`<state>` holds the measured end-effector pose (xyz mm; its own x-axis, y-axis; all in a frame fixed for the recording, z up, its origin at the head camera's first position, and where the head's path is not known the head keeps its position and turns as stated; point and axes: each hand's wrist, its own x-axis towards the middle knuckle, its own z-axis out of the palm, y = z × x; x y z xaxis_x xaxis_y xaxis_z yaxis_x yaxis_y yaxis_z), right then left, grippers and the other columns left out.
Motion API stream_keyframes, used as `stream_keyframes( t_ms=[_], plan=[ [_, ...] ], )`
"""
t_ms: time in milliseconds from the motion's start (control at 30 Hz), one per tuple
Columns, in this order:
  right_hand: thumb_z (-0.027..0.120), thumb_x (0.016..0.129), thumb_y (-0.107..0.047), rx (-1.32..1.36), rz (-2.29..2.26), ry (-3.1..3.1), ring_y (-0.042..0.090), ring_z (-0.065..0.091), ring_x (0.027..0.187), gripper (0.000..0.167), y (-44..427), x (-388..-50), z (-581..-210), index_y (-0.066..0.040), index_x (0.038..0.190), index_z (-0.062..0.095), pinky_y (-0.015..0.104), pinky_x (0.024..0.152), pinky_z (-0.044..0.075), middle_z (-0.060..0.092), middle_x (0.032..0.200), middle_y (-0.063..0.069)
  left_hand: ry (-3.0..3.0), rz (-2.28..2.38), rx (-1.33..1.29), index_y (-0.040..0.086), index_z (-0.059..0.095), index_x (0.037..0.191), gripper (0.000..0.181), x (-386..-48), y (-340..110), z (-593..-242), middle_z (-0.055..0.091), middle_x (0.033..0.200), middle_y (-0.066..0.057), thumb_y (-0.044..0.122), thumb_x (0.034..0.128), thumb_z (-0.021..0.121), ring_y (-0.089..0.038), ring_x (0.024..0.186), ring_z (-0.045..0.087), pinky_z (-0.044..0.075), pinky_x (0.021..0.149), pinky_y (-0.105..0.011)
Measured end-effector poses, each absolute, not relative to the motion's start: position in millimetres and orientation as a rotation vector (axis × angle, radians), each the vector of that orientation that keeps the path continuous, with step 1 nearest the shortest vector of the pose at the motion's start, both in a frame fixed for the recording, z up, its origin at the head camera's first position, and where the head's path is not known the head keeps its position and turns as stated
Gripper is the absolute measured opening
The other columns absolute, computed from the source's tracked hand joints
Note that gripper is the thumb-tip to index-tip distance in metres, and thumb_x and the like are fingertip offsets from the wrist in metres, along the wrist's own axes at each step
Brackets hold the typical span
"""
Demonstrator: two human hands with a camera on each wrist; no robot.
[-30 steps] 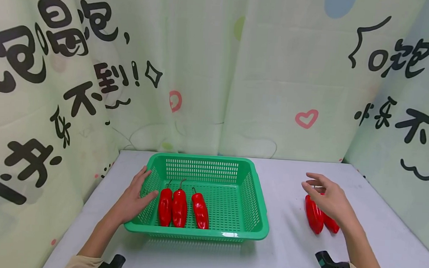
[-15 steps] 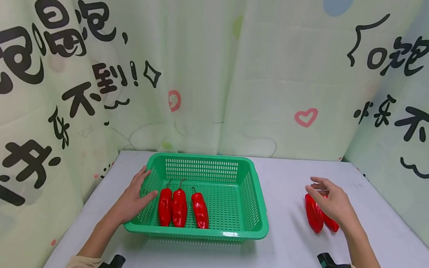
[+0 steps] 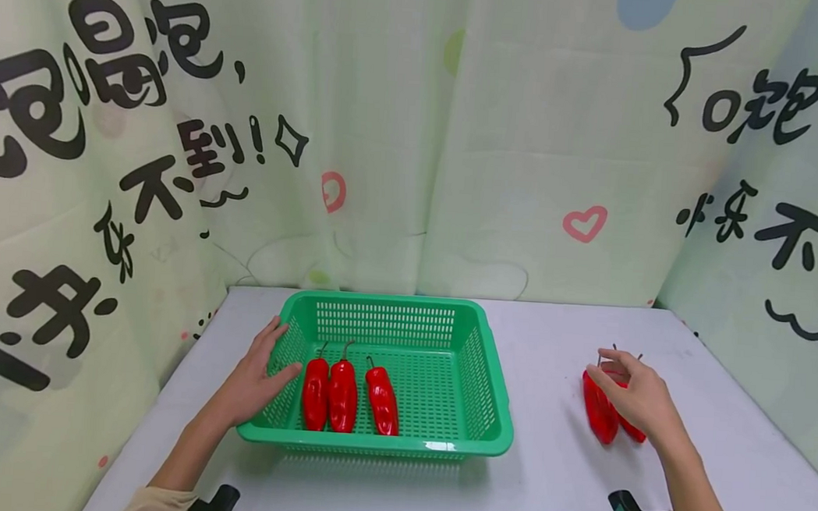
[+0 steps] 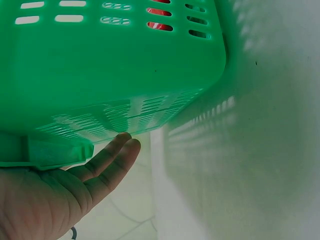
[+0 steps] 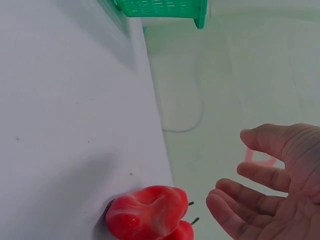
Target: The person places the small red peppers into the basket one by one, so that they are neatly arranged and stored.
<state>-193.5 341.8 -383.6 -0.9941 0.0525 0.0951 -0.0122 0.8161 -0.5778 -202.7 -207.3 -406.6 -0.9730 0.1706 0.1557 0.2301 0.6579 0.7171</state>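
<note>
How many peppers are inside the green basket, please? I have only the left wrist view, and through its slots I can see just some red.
Observer: Three red peppers lie in the green basket.
Operator: And where is the right hand?
Observer: To the right of the basket, near other peppers on the table.
Operator: Do its fingers touch them already?
Observer: No, the right wrist view shows a gap between them.
</note>
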Motion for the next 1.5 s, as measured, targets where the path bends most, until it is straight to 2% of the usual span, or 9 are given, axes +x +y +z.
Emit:
stream_keyframes(
  t_ms=[233, 567, 1167, 1500],
  plan=[
    [0.063, 0.101, -0.028, -0.052, 0.915, -2.897, 0.055, 0.051, 0.121, 0.064, 344, -193, -391, 0.009, 0.148, 0.039, 0.055, 0.083, 0.060, 0.051, 0.137, 0.038, -2.798, -1.221, -0.345, -0.001, 0.021, 0.160, 0.076, -202, -207, -404, 0.008, 0.169, -0.022, 0.027, 0.1018, 0.060, -0.050, 0.151, 0.019, 0.031, 0.110, -0.074],
    [0.062, 0.102, -0.027, -0.070, 0.899, -2.903, 0.055, 0.051, 0.121, 0.061, 345, -195, -399, 0.010, 0.146, 0.041, 0.055, 0.084, 0.060, 0.051, 0.137, 0.039, -2.813, -1.221, -0.325, -0.001, 0.020, 0.161, 0.076, -201, -208, -404, 0.007, 0.169, -0.023, 0.026, 0.1018, 0.060, -0.051, 0.151, 0.019, 0.032, 0.109, -0.073],
    [0.074, 0.092, -0.023, -0.123, 0.857, -2.920, 0.056, 0.047, 0.119, 0.067, 346, -196, -411, 0.007, 0.144, 0.045, 0.054, 0.075, 0.062, 0.048, 0.134, 0.039, -2.800, -1.212, -0.328, 0.000, 0.021, 0.161, 0.076, -202, -208, -406, 0.008, 0.170, -0.022, 0.027, 0.1016, 0.061, -0.050, 0.151, 0.020, 0.032, 0.109, -0.073],
    [0.076, 0.090, -0.022, -0.134, 0.843, -2.977, 0.059, 0.042, 0.122, 0.070, 346, -196, -418, 0.009, 0.144, 0.044, 0.059, 0.080, 0.060, 0.044, 0.137, 0.042, -2.795, -1.220, -0.343, -0.001, 0.021, 0.160, 0.076, -201, -208, -406, 0.008, 0.169, -0.023, 0.029, 0.1016, 0.060, -0.050, 0.151, 0.019, 0.030, 0.110, -0.074]
  ],
)
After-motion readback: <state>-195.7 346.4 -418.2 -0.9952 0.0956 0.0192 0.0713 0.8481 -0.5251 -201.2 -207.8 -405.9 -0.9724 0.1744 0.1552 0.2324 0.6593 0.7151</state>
